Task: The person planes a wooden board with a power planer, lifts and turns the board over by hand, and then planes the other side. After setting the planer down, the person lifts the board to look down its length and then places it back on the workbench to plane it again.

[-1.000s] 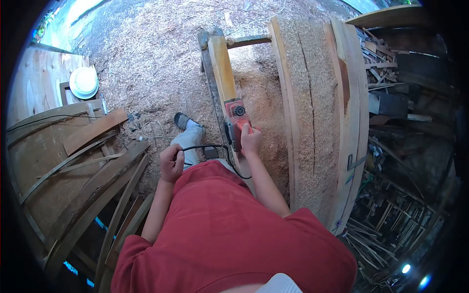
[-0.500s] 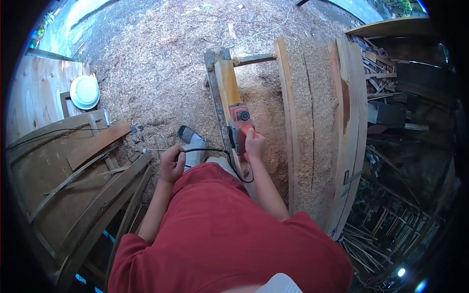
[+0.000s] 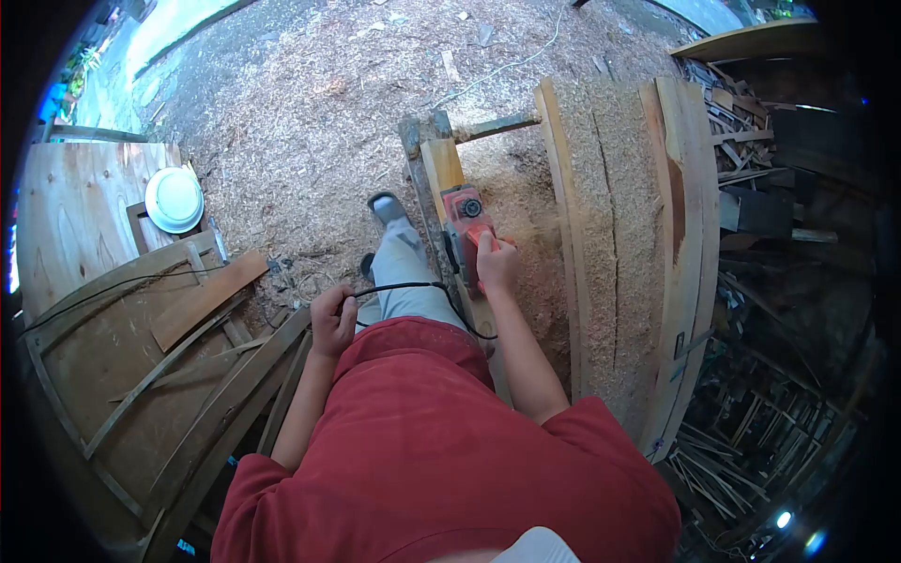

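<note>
My right hand [image 3: 497,263] is closed around the handle of a red electric planer [image 3: 461,218]. The planer rests on a narrow wooden board [image 3: 442,165], close to the board's far end. My left hand [image 3: 332,317], at the left of my waist, is wrapped around a black power cord [image 3: 404,285]. From there the cord runs across my leg and loops back beside the planer. The planer's underside and the board beneath it are hidden.
A wooden support frame [image 3: 496,127] carries the board. To the right lie long planks [image 3: 690,244] and a wide slab [image 3: 596,235] covered in shavings. Wooden panels [image 3: 103,347] and a white basin [image 3: 175,200] are on the left. Shavings [image 3: 310,122] cover the ground.
The planer has slid forward along the board, nearer its far end, with my right hand still on it. One leg has stepped forward beside the board. My left hand keeps hold of the cord.
</note>
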A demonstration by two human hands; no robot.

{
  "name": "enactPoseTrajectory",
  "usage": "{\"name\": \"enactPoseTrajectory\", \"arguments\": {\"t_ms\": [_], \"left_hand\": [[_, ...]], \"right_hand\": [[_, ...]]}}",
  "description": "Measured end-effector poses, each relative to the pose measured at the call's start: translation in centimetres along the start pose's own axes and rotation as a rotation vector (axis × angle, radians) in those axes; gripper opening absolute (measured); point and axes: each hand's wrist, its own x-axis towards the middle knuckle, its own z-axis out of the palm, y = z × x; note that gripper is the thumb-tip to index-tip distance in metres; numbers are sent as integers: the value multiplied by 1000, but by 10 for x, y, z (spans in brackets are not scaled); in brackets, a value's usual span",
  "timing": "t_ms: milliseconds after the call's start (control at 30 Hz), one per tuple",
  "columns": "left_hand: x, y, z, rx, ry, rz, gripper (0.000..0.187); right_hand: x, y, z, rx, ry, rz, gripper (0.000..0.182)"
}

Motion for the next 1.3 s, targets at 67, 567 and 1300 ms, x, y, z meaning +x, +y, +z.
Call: {"name": "enactPoseTrajectory", "arguments": {"t_ms": [67, 567, 1300], "left_hand": [[9, 0, 0, 15, 12, -8, 14], [81, -4, -12, 33, 15, 8, 14], [164, -17, -38, -20, 34, -33, 18]], "right_hand": [[2, -5, 1, 5, 14, -11, 58], [42, -43, 25, 106, 56, -30, 53], [139, -139, 60, 216, 120, -42, 53]]}}
